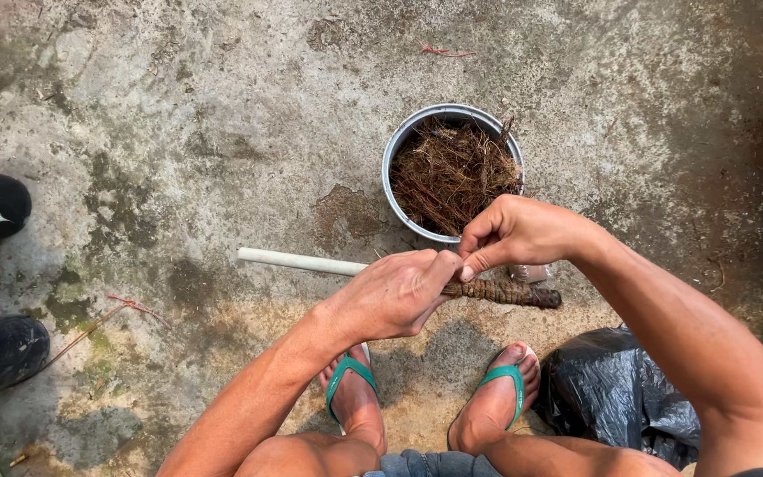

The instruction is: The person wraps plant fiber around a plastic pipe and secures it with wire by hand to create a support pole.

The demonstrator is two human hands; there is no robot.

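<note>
The left hand [395, 296] clenches the stiff, light white pipe [298, 261], while the right hand [514, 234] pinches the rough fibre wrapping [509, 293] at its 3 o'clock end.

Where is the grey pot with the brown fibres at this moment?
In the head view, the grey pot stands on the concrete floor, right of centre, just beyond the right hand and the white pipe that both hands hold.
</note>
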